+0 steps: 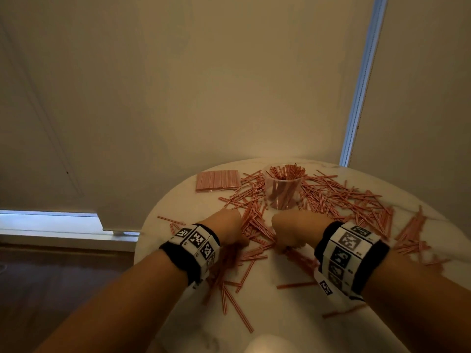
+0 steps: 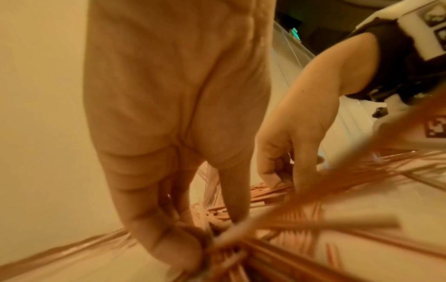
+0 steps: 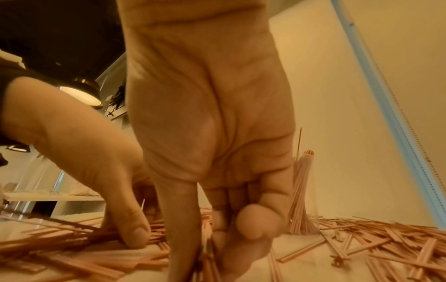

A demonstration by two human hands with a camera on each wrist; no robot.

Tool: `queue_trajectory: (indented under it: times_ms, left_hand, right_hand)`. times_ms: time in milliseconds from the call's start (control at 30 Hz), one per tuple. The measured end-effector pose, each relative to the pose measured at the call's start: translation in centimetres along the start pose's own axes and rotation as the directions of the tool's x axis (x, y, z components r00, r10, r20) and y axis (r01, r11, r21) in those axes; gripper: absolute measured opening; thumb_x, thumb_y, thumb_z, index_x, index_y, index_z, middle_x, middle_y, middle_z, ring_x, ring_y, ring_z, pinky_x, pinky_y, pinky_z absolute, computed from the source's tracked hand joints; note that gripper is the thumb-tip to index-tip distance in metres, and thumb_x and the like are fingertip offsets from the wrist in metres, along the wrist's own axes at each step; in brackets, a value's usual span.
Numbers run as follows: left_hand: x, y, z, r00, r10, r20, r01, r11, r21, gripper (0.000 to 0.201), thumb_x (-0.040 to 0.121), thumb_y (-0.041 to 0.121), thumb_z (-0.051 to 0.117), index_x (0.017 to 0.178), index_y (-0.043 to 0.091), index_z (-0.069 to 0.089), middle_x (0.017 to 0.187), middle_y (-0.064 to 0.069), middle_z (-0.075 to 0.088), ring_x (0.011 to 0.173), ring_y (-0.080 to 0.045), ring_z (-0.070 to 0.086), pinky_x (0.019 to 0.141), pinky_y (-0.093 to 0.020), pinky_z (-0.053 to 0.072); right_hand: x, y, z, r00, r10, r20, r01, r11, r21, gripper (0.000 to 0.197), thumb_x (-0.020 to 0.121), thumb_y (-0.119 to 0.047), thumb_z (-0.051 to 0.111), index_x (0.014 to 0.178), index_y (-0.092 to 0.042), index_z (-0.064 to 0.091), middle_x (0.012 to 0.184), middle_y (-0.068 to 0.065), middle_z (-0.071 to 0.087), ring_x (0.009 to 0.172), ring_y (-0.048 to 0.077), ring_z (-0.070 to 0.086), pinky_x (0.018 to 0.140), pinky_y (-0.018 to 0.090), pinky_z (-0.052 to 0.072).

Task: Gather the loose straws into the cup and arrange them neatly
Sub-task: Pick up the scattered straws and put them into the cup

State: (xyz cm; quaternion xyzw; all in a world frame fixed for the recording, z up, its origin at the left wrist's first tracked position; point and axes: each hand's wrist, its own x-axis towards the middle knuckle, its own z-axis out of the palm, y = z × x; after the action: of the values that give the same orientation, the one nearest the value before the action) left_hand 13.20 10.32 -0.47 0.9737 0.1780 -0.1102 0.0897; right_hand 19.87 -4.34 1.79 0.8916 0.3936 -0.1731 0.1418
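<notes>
Loose red-and-white striped straws (image 1: 339, 200) lie scattered across a round white table (image 1: 178, 200). Behind my hands, a clear cup (image 1: 283, 193) holds several straws upright; in the right wrist view the cup (image 3: 301, 200) stands just beyond my fingers. My left hand (image 1: 227, 229) is down on the pile, thumb and fingers pinching a bunch of straws (image 2: 241, 236). Beside it, my right hand (image 1: 289, 231) has its fingers curled and pinches a few straws (image 3: 205, 261) against the table. The two hands are close together, in front of the cup.
A flat sealed packet of straws (image 1: 218, 180) lies at the table's back left. Straws also lie near the front edge and far right (image 1: 410, 233). A wall and a blind stand directly behind the table; dark floor shows at the left.
</notes>
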Motion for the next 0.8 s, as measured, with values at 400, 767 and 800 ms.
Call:
queue_trajectory:
  times_ms: [400, 767, 800]
  left_hand:
    - [0.7, 0.2, -1.1, 0.984, -0.150, 0.094, 0.175, 0.903, -0.392, 0.017, 0.090, 0.015, 0.066, 0.099, 0.001, 0.070, 0.103, -0.017, 0.073, 0.091, -0.030, 0.070, 0.094, -0.047, 0.058]
    - [0.5, 1.4, -1.0, 0.977, -0.205, 0.059, 0.132, 0.364, -0.922, 0.024, 0.101, -0.001, 0.033, 0.094, 0.005, 0.055, 0.067, -0.006, 0.049, 0.054, -0.016, 0.043, 0.051, -0.029, 0.037]
    - [0.8, 1.7, -1.0, 0.974, -0.223, 0.033, 0.112, 0.354, -0.928, 0.024, 0.100, -0.001, 0.032, 0.097, 0.004, 0.055, 0.069, -0.007, 0.046, 0.054, -0.016, 0.039, 0.050, -0.028, 0.033]
  right_hand:
    - [-1.6, 3.3, -0.5, 0.999, 0.039, 0.007, -0.040, 0.983, 0.180, 0.019, 0.093, -0.018, 0.060, 0.093, -0.002, 0.069, 0.082, 0.005, 0.070, 0.069, 0.019, 0.062, 0.071, 0.032, 0.056]
    - [-2.2, 5.3, -1.0, 0.977, 0.059, -0.206, 0.053, 0.865, 0.500, 0.027, 0.104, -0.021, 0.048, 0.105, -0.001, 0.066, 0.099, 0.016, 0.073, 0.094, 0.031, 0.071, 0.086, 0.044, 0.058]
    - [-2.2, 5.3, -1.1, 0.973, 0.068, -0.222, 0.056, 0.858, 0.510, 0.026, 0.104, -0.020, 0.047, 0.105, -0.002, 0.065, 0.101, 0.016, 0.071, 0.095, 0.032, 0.070, 0.086, 0.045, 0.058]
